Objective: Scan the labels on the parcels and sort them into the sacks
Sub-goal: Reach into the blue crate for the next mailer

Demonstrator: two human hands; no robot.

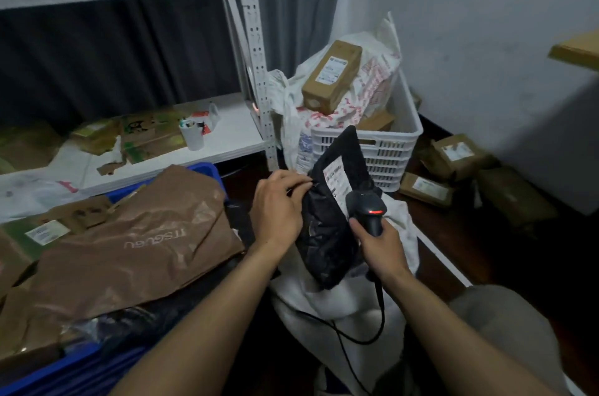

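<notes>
A black plastic parcel (327, 233) stands tilted at the centre, above a white sack (343, 301). Its white shipping label (337, 180) faces me. My left hand (277, 209) grips the parcel's left edge. My right hand (381, 248) holds a black corded barcode scanner (368, 209) by its handle, and the scanner's head, with a red light lit, sits right over the lower end of the label. A second white sack (372, 78) with red print stands in a white crate (389, 149) behind, with a brown box (332, 76) on top of it.
A blue bin (201, 172) at the left holds a large brown mailer bag (129, 243) and other parcels. A white metal shelf (227, 136) carries cardboard scraps and a white cup. Several brown boxes (453, 155) lie on the dark floor at the right, near the wall.
</notes>
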